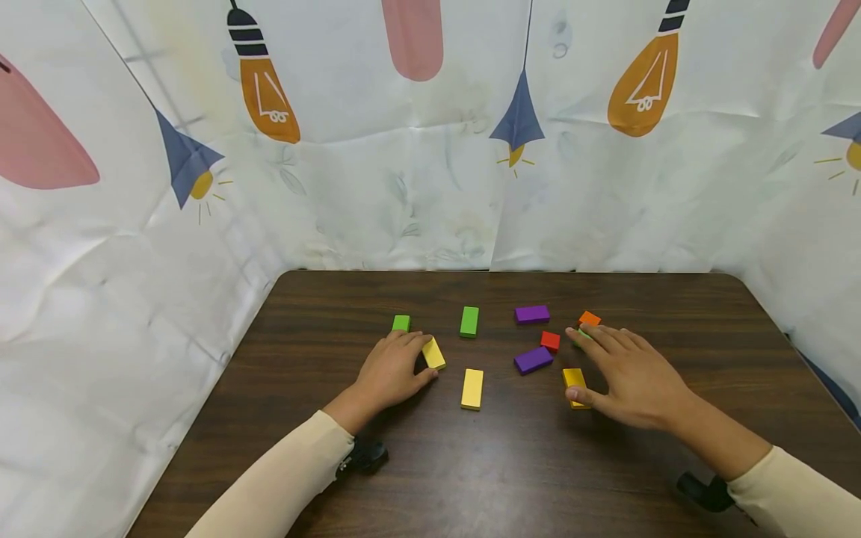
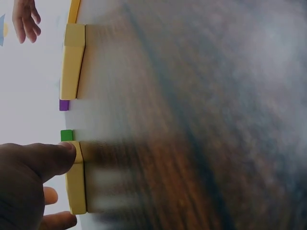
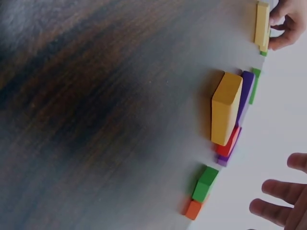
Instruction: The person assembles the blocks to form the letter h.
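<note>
My left hand (image 1: 397, 370) rests low over the table and pinches a yellow block (image 1: 433, 354), its thumb at the near end and its fingers at the far end. In the left wrist view, the thumb overlaps one end of that block (image 2: 76, 187). My right hand (image 1: 632, 377) hovers with its fingers spread above an amber block (image 1: 574, 376) and a partly covered green block (image 1: 584, 335). From the right wrist, both the amber block (image 3: 226, 110) and the green block (image 3: 205, 183) appear apart from the fingers (image 3: 280, 190).
Between the hands lie a second yellow block (image 1: 472, 389), a green block (image 1: 469, 321), two purple blocks (image 1: 532, 314) and a red block (image 1: 550, 341). Another green block (image 1: 401, 323) is beyond the left hand. An orange block (image 1: 590, 318) sits behind the right fingers. A patterned curtain (image 1: 403, 187) borders the dark table (image 1: 269, 388).
</note>
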The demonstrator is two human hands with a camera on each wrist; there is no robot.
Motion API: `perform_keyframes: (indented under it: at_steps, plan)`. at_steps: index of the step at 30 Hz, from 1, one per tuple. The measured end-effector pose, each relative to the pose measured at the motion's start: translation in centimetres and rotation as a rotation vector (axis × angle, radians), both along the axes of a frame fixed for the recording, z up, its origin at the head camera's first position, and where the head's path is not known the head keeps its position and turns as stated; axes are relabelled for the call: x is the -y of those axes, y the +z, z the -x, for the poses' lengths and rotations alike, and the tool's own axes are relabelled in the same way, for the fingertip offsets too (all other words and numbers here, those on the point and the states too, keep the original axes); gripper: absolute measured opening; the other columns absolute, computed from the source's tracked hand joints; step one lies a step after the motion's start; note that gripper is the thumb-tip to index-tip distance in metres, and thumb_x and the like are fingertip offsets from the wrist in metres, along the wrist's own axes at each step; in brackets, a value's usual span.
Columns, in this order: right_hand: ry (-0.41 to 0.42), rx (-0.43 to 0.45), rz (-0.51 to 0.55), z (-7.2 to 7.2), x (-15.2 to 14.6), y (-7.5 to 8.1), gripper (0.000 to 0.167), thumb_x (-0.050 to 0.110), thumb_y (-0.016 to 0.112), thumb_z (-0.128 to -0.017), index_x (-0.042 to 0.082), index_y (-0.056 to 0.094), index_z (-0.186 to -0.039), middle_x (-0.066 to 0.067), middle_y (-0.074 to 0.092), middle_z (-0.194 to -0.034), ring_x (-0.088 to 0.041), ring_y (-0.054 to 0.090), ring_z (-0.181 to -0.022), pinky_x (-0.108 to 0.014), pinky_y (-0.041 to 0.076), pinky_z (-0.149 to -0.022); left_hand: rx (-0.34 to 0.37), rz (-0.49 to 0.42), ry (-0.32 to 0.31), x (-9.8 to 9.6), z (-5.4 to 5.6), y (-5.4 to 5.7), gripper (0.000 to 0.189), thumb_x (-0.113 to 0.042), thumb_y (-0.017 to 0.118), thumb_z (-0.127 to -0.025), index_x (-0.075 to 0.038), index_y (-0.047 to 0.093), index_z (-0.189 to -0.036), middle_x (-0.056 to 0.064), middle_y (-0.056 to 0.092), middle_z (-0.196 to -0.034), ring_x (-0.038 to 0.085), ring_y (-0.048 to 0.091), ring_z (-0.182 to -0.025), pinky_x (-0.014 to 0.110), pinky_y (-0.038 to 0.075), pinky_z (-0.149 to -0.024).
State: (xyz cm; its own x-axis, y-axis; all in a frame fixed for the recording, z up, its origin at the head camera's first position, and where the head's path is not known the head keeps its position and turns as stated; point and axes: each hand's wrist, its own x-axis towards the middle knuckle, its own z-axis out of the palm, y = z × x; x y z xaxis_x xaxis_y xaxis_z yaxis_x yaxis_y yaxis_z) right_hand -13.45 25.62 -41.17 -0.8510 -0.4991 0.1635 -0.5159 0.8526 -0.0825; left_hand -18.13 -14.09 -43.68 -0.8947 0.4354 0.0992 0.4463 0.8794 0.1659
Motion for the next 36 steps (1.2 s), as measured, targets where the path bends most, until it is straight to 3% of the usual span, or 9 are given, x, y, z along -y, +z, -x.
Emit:
perform_keyframes:
  at_steps: [11, 19, 28, 36]
  plan:
    - [0.013, -0.026, 0.006, 0.04, -0.03, -0.44, 0.091, 0.07, 0.058, -0.092, 0.012, 0.037, -0.159, -0.017, 0.045, -0.154, -0.045, 0.044, -0.136, -0.062, 0.028, -0.112, -0.041, -0.011, 0.001, -0.05, 0.28, -0.38, 0.055, -0.04, 0.079, -0.09, -0.01, 0.066, -0.134, 0.006, 0.068, -0.128, 0.028, 0.056, -0.12, 0.047, 0.046, -0.099]
    - [0.02, -0.03, 0.008, 0.03, 0.12, -0.53, 0.09, 0.07, 0.059, -0.092, 0.012, 0.039, -0.158, -0.016, 0.046, -0.154, -0.042, 0.044, -0.137, -0.06, 0.027, -0.113, -0.071, -0.059, -0.002, 0.15, 0.53, -0.69, 0.042, -0.037, 0.082, -0.086, -0.011, 0.074, -0.118, 0.005, 0.071, -0.121, 0.027, 0.057, -0.116, 0.047, 0.046, -0.098]
    - [0.022, -0.013, 0.015, 0.1, 0.27, -0.54, 0.089, 0.07, 0.057, -0.093, 0.012, 0.039, -0.158, -0.015, 0.047, -0.153, -0.041, 0.044, -0.138, -0.061, 0.026, -0.113, -0.072, -0.084, -0.003, 0.34, 0.46, -0.28, 0.041, -0.037, 0.082, -0.086, -0.012, 0.074, -0.118, 0.003, 0.07, -0.121, 0.024, 0.057, -0.118, 0.045, 0.045, -0.1]
    - [0.029, -0.01, 0.029, 0.27, 0.45, -0.77, 0.09, 0.069, 0.06, -0.092, 0.012, 0.04, -0.158, -0.015, 0.046, -0.154, -0.04, 0.043, -0.139, -0.061, 0.026, -0.113, -0.079, -0.11, -0.068, 0.49, -0.15, 0.14, 0.042, -0.038, 0.082, -0.086, -0.012, 0.075, -0.118, 0.002, 0.07, -0.123, 0.024, 0.057, -0.119, 0.044, 0.044, -0.103]
